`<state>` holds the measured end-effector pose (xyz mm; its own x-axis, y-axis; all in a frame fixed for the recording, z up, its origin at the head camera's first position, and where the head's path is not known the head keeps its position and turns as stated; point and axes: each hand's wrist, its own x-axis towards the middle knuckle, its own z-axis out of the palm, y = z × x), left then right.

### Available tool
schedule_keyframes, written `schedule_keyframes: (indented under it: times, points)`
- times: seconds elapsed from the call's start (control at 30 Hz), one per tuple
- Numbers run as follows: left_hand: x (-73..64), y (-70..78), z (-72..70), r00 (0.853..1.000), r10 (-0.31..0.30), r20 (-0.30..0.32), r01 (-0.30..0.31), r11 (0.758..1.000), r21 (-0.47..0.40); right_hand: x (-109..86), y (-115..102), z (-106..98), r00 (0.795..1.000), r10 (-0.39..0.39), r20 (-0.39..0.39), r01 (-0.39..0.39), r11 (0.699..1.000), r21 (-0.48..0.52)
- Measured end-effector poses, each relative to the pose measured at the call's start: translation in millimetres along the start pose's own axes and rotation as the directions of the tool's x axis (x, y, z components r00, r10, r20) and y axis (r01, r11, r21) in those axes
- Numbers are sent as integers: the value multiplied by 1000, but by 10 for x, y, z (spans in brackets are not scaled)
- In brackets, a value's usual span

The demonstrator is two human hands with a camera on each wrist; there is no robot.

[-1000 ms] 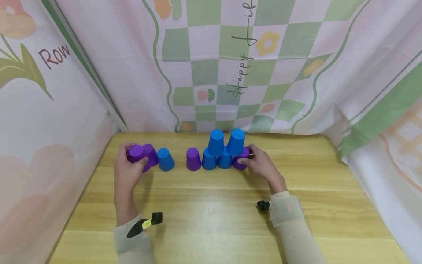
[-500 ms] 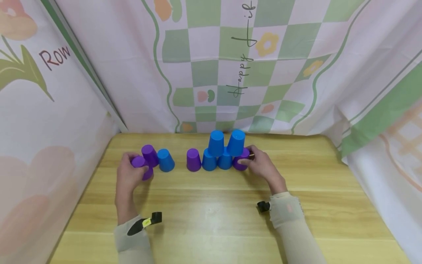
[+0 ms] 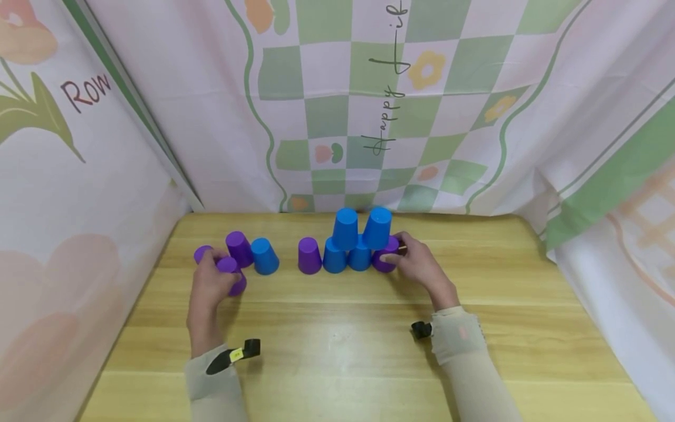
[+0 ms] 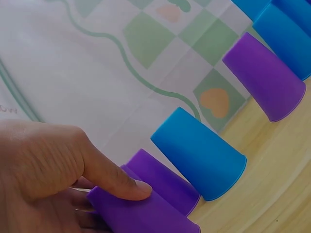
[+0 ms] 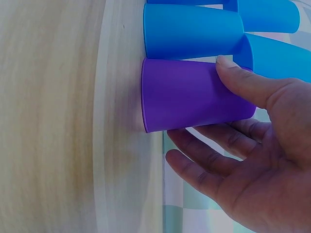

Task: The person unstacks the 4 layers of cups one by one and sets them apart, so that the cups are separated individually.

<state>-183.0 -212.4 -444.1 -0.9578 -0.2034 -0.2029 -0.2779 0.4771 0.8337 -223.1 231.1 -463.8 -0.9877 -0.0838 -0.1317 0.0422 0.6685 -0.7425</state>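
Note:
Upside-down purple and blue cups stand along the back of the table. My left hand (image 3: 207,288) grips a purple cup (image 4: 141,213) at the left, thumb on its near side. Behind those fingers shows the top of another purple cup (image 3: 202,253), the rest hidden. Just beyond the gripped cup are a purple cup (image 3: 239,249) and a blue cup (image 3: 265,257). On the right, my right hand (image 3: 422,266) holds the end purple cup (image 5: 194,94) of a row between thumb and fingers. Two blue cups, a left one (image 3: 345,228) and a right one (image 3: 378,227), sit on that row.
The row's other cups are a purple cup (image 3: 309,255), a blue cup (image 3: 334,257) and a second blue cup (image 3: 360,255). A gap separates this row from the left cups. A patterned curtain (image 3: 327,105) hangs behind the wooden table (image 3: 337,351).
My left hand has moved nearer and slightly right with its purple cup, away from the other left cups. Another purple cup now shows behind the fingers. The right hand stays put.

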Motion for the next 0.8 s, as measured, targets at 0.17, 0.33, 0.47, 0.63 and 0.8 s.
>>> schedule_keyframes:
  times: [0.17,0.33,0.47,0.63,0.8]
  points:
    - [-10,16,2,1000,-5,18,5,1000,2,8,10,8,1000,-2,4,2,1000,-4]
    - [-14,15,-6,999,-16,29,15,1000,14,0,4,0,1000,-11,-1,11,1000,0]
    - [-5,10,-3,999,-18,32,18,1000,20,-5,0,-4,1000,-17,-7,17,1000,-2]
    - [2,12,2,999,-32,33,31,999,25,-1,-4,-2,1000,-25,-12,25,1000,-6]
    - [-7,30,1,999,-38,31,37,999,30,-1,-9,-10,1000,-19,-8,19,1000,-3]
